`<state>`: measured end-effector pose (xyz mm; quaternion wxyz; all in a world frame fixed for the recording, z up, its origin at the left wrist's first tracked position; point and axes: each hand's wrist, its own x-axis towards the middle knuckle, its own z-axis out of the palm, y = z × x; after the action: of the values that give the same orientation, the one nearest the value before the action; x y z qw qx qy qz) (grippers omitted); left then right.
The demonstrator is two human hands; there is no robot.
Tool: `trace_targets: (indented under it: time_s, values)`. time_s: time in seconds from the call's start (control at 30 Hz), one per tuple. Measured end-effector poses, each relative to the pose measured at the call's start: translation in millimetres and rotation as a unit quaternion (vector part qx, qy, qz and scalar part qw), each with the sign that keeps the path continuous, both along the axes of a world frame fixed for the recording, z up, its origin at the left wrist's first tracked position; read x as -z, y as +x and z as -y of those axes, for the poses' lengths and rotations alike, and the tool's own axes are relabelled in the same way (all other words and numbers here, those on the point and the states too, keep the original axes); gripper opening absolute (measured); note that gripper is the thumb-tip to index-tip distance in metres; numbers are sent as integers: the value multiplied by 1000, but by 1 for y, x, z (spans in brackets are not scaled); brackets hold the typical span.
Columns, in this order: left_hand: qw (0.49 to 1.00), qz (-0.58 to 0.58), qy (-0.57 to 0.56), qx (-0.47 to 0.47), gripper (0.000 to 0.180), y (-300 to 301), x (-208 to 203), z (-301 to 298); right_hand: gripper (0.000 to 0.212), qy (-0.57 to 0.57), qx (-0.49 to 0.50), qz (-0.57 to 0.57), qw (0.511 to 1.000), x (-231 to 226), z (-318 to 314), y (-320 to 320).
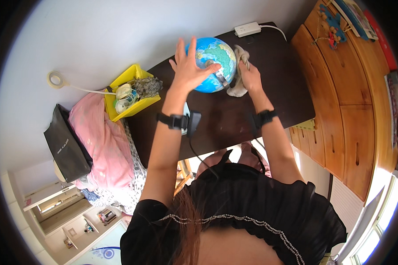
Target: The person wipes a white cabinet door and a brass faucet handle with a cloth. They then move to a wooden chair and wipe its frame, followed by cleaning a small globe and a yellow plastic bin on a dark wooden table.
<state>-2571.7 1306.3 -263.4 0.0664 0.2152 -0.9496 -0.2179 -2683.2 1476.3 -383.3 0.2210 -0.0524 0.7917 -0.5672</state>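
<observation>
A blue globe (223,53) with green and yellow land stands on the dark brown desk (194,126). My left hand (189,70) grips it from the left, fingers spread along its side and the thumb over the top by the silver bracket (222,80). Pressed to the globe's right side is a crumpled pale cloth (239,89), bunched in my closed right hand (251,78). The globe's base is hidden beneath the ball. Black straps with small devices sit around both wrists.
A yellow bin (139,108) with cables and a grey ornament stands at the desk's left edge. A white power strip (247,29) lies at the far edge. Wooden drawers (331,101) rise at the right. Pink bedding (104,141) and a black bag (66,148) are at the left.
</observation>
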Motion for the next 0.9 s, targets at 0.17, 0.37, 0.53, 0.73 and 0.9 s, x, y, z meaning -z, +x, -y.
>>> trace_targets:
  time_s: [0.17, 0.37, 0.53, 0.73, 0.9]
  values:
    - [995, -80, -2, -65, 123, 12, 26, -29, 34, -59, -61, -272, 958, -70, -6, 55]
    - [989, -45, -41, 134, 99, -7, 16, 16, 40, -99, -169, -328, 924, -82, 54, 0]
    - [993, -70, -96, -24, 112, 6, -5, -19, 46, -136, -106, -36, 984, -36, 51, -35]
    - [994, -112, 11, -5, 104, 18, 14, -15, 45, -93, -46, 111, 988, 58, 10, 12]
    - [985, -2, -54, 161, 88, 2, -6, 9, 46, -140, -111, -138, 974, -13, 10, 25]
